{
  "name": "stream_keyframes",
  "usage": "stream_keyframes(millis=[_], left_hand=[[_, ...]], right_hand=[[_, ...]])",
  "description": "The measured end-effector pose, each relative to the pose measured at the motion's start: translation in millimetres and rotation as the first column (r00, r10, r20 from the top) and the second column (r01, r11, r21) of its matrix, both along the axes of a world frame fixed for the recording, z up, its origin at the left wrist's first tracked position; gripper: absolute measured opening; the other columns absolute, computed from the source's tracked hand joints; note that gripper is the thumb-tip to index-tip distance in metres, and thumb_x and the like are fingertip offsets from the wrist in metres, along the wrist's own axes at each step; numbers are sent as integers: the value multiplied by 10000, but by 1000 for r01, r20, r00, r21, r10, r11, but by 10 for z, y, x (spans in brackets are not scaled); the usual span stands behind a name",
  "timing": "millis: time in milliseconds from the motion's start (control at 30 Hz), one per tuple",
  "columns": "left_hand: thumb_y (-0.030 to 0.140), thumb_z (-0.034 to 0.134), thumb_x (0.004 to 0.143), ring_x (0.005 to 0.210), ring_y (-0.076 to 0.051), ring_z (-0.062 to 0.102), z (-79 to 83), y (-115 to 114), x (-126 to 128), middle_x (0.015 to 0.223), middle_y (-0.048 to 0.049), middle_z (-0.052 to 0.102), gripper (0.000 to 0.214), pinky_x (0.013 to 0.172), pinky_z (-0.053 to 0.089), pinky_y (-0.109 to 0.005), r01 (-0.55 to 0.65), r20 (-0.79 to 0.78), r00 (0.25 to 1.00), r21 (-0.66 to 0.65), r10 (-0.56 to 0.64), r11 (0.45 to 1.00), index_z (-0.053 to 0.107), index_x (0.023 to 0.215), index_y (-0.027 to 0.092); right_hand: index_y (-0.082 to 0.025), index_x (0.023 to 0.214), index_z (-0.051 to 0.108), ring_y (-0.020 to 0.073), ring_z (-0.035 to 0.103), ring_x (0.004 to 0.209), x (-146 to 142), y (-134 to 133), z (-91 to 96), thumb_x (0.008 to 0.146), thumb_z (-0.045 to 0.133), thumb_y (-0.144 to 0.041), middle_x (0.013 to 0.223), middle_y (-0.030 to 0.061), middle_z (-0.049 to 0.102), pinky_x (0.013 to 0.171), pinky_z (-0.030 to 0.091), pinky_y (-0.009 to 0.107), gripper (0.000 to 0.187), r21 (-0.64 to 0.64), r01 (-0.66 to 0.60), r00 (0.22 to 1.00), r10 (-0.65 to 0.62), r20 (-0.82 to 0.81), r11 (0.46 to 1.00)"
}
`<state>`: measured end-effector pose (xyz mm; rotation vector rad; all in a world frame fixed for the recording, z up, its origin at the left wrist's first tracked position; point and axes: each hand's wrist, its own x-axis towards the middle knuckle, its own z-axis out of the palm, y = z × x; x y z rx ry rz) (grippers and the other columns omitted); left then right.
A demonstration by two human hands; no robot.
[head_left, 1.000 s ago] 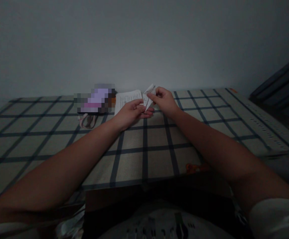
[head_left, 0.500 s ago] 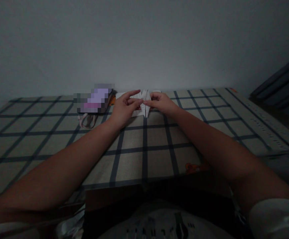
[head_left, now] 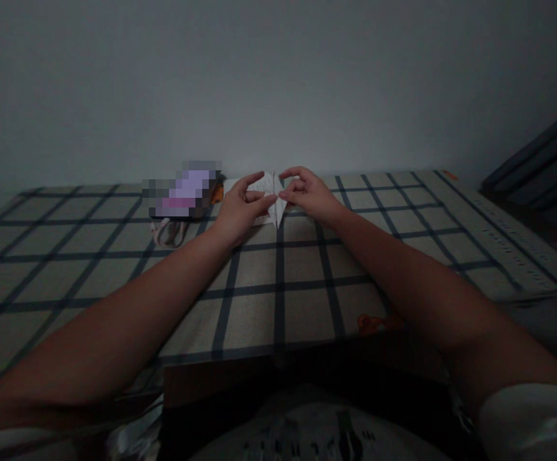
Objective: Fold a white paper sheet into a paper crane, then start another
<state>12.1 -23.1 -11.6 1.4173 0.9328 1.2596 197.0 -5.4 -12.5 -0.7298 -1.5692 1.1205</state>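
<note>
Folded paper (head_left: 280, 214), pinched between both hands' fingers (head_left: 263, 203)

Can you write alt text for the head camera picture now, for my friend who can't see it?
A person's left hand and right hand hold a folded paper above a checked cloth. Behind it is a printed sheet, with a blurred purple thing to the left.
</note>
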Motion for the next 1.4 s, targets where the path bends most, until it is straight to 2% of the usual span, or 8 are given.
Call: stream_keyframes(millis=[200,467,600,700,900,1100,1300,1400], left_hand=[[214,828,643,575,-90,583,12,28,-26,688,52,647,772,621,467,-222,30,-65,997,32,-28,999,551,1362,173],[216,839,646,573,-94,566,39,-35,3,677,46,639,762,579,435,-212,75,-129,989,24,-71,997,569,1358,166],[396,838,702,638,-137,618,24,-68,14,738,-20,691,468,631,499,-261,52,-92,994,-44,-56,998,717,1080,149],[503,839,693,713,-170,649,12,-69,8,809,-65,727,407,684,530,-297,39,-95,995,-37,-43,999,737,864,149],[461,838,685,610,-136,578,21,-55,-10,702,-30,685,326,555,463,-248,-5,-173,985,34,11,999,719,736,162],[425,828,693,598,-129,568,29,-60,-6,678,-26,672,289,556,454,-245,9,-208,978,58,3,998,715,704,159],[384,846,672,644,-144,623,7,-40,-15,737,-42,713,268,635,517,-271,87,-154,984,-32,-91,996,732,754,156],[369,855,659,658,-140,636,-16,7,-23,741,-35,709,274,654,527,-266,39,-83,996,-24,-41,999,719,757,152]], right_hand=[[-194,1024,614,113,637,686,-22,-29,-7,798,771,-368,779,-20,662,628,541,237,326,-148,-1,1000,4,24,989],[-162,742,638,97,538,627,-2,-47,18,779,766,-403,654,-27,588,599,454,232,275,-49,80,993,-75,89,996],[-171,742,633,99,545,645,-8,-30,8,746,793,-430,665,-31,595,623,463,238,304,-47,101,994,-99,48,994],[-171,737,632,99,554,647,-7,-1,-22,728,808,-459,678,-25,605,634,481,240,337,-70,99,995,-97,37,993],[-181,783,661,102,582,659,1,32,-46,755,791,-521,727,-10,644,665,515,240,364,-94,70,997,-71,-2,993],[-182,680,582,98,568,642,-8,-3,-18,773,785,-484,673,-20,607,659,495,237,376,-131,60,994,-71,-80,990],[-189,737,589,88,535,611,-51,2,-19,804,754,-526,674,-32,586,612,476,221,381,-167,91,993,-102,-56,982],[-187,755,603,88,547,602,-49,-11,-6,807,737,-564,672,-27,592,602,489,219,404,-195,32,999,-39,-35,980]])
